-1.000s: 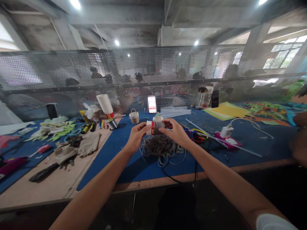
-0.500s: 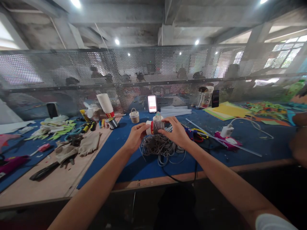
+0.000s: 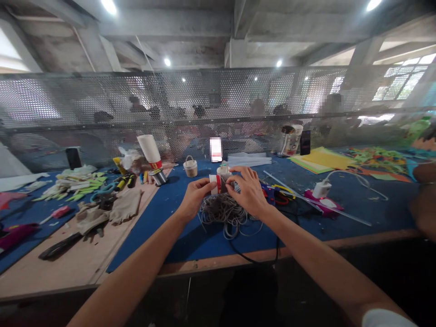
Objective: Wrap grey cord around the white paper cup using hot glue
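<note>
A white paper cup with a red band [image 3: 214, 185] lies sideways in my left hand [image 3: 193, 198], its fingers and thumb pinched on the white end. Grey cord is wound round the cup's other part. My right hand [image 3: 250, 193] is closed on that wound cord, thumb and forefinger together, partly hiding it. Below both hands, a loose tangle of grey cord [image 3: 223, 212] lies on the blue table mat [image 3: 156, 231]. Just behind the cup stands a white tub-like container [image 3: 223, 169], partly covered. Farther left is a small handled basket [image 3: 190, 168].
A stack of paper cups [image 3: 149, 150] leans above a metal can [image 3: 159, 176] at left. Work gloves [image 3: 126, 206] and cutters lie nearby. A lit phone [image 3: 215, 150] stands by the mesh screen. On the right are a white charger [image 3: 321, 189], clear sticks and yellow sheets [image 3: 327, 159].
My right hand has shifted its grip on the cord-wound part, its fingers now raised and pinched. The cup has turned a little in my left hand, which stays at the white end.
</note>
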`<state>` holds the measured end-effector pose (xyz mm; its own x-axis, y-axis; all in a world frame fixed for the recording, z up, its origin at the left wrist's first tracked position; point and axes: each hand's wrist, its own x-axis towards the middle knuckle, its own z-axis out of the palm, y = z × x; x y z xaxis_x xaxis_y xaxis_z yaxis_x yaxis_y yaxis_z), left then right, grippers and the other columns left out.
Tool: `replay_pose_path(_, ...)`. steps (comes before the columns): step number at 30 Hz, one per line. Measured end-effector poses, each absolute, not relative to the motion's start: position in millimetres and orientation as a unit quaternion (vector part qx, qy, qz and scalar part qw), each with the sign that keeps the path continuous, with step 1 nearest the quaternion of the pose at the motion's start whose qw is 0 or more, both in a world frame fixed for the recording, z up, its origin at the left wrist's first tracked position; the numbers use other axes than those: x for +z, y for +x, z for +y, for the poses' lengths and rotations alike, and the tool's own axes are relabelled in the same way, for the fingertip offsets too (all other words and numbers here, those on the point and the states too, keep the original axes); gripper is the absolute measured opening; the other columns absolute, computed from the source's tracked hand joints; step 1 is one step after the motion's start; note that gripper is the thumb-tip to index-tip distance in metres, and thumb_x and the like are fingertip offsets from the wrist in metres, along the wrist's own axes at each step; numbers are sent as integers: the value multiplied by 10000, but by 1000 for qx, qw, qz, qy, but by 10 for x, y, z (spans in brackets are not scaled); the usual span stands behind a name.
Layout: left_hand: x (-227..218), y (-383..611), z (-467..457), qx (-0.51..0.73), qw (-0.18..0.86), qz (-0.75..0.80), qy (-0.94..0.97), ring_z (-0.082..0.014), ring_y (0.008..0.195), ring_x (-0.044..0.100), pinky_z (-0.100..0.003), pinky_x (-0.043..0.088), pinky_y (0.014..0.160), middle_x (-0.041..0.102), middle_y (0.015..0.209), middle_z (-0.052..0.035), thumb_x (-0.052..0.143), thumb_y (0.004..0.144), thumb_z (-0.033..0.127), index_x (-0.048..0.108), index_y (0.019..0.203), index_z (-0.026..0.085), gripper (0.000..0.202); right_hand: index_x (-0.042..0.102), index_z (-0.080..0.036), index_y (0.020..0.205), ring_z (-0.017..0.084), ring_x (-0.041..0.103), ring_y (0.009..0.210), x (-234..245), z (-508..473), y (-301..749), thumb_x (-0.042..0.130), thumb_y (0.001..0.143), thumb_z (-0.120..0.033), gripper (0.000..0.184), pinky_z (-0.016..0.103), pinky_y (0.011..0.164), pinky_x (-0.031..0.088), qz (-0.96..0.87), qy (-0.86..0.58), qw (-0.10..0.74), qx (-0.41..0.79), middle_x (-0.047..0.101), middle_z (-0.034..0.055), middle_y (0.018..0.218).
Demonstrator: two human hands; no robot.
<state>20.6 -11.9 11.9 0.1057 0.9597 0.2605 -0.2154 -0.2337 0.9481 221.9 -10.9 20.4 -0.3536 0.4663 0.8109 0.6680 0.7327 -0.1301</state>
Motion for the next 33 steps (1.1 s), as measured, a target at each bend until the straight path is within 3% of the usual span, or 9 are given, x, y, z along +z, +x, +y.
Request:
replay_pose_path(7,103,209,-117,568,512,346,545,-175,751,677,-284,543,734,761,896,-80,830,725,377,785,958,137,338,612,-224,840,248,541,1177,188,-83,2154,630,851,-150,78,422,1008,389,-799,-354,475,-106,628,63,1230)
replay_pose_path(19,113,171,-55,617,468,361,520,-147,705,632,-270,518,714,732,812,-46,841,692,407,780,854,147,313,576,-232,834,261,581,1153,273,-230,2306,606,782,-102,142,437,982,423,-773,-332,539,-32,635,83,1182)
replay_pose_path(33,83,110,0,638,399,398,525,-144,668,570,-278,468,704,688,750,-25,763,736,416,769,833,155,279,580,-223,795,209,620,1025,32,-671,2685,622,793,-106,125,392,951,451,-791,-371,480,78,649,43,1060)
